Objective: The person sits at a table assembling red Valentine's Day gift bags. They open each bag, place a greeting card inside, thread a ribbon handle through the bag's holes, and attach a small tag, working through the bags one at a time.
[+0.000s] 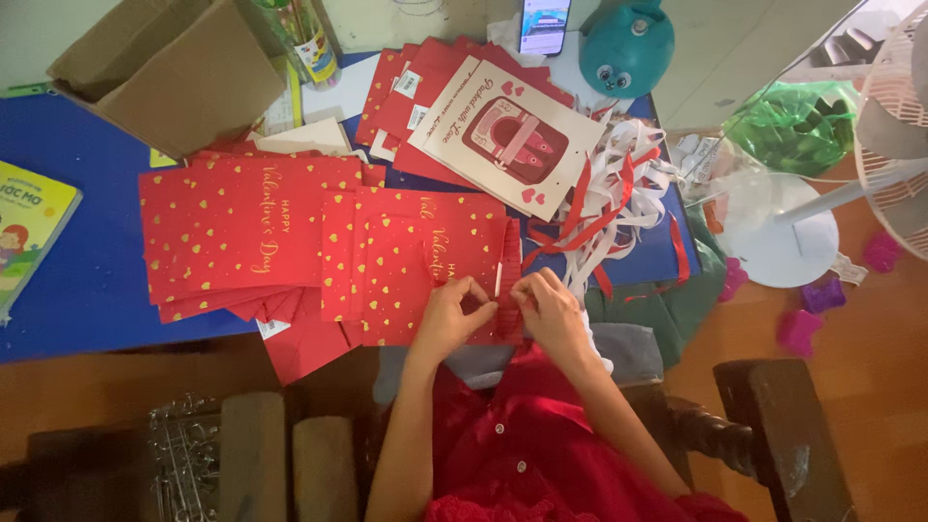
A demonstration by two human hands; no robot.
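A flat red paper gift bag [406, 261] with gold hearts lies in front of me on the blue table [87, 280]. My left hand [452, 314] pinches at its top edge, fingers closed on a red ribbon [496, 314]. My right hand [548, 307] grips the same ribbon just to the right, fingertips almost touching the left hand. A stack of like red bags [232, 227] lies to the left. Behind is a pile of red-and-white ribbons [619, 193].
Cream bags with a red picture [512, 135] lie on more red bags at the back. A cardboard box [169, 63], phone [543, 24], teal toy [628, 43], book [24, 227] and fan [894, 135] surround the work. A dark wooden chair [764, 425] is at lower right.
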